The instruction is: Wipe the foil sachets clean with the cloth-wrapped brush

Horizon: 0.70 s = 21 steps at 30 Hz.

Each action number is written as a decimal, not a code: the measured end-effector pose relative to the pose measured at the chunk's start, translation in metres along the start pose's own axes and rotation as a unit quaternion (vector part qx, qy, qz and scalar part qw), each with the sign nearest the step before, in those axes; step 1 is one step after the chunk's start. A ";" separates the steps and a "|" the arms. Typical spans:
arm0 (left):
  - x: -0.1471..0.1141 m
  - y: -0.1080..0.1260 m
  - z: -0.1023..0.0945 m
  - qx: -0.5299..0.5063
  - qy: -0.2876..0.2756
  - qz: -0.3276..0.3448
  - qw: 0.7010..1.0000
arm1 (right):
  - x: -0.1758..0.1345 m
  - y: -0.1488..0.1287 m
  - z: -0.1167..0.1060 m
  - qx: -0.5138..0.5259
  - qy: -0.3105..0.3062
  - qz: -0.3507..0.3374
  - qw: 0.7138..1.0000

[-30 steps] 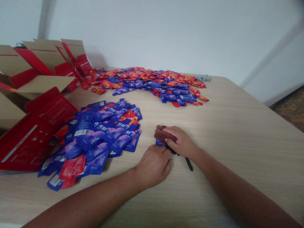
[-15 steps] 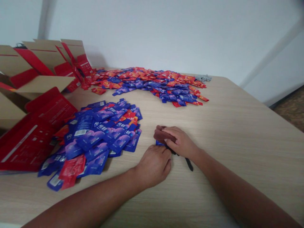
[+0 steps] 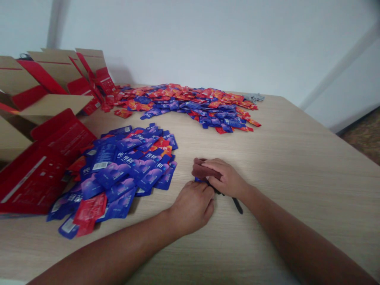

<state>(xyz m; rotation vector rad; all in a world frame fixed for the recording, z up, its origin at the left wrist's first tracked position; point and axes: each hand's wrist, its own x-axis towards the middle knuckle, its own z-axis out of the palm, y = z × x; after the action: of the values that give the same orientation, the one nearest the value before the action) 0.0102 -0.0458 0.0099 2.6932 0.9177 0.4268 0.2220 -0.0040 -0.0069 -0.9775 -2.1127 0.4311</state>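
My right hand (image 3: pixel 224 174) is closed around a folded brown cloth (image 3: pixel 202 170), its thumb below and fingers on top. From under that hand a thin black strip (image 3: pixel 237 206) sticks out onto the table. My left hand (image 3: pixel 192 206) is curled with knuckles up, touching the right hand's work. A blue packet (image 3: pixel 197 179) shows as a small edge between the cloth and the left knuckles; most of it is hidden, as are the left fingertips. Left of my hands lies a heap of blue and red packets (image 3: pixel 127 162).
A long pile of orange, red and blue packets (image 3: pixel 190 101) runs along the wall. Open red cardboard boxes (image 3: pixel 44 178) with brown insides stand at the left. A grey crumpled item (image 3: pixel 254 97) lies at the pile's far right end. The wooden table (image 3: pixel 297 166) extends rightward.
The brown cloth and my right hand have shifted very slightly, and the black strip's tip has moved a little right. My left hand has stayed in place.
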 end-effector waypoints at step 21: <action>0.001 0.001 -0.002 -0.002 -0.008 -0.002 1.000 | 0.000 -0.001 0.002 -0.018 -0.009 0.022 1.000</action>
<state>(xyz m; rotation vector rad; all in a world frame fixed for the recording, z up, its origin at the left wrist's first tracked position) 0.0108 -0.0452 0.0118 2.6863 0.9166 0.4048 0.2198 -0.0048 -0.0075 -1.0469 -2.1243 0.4271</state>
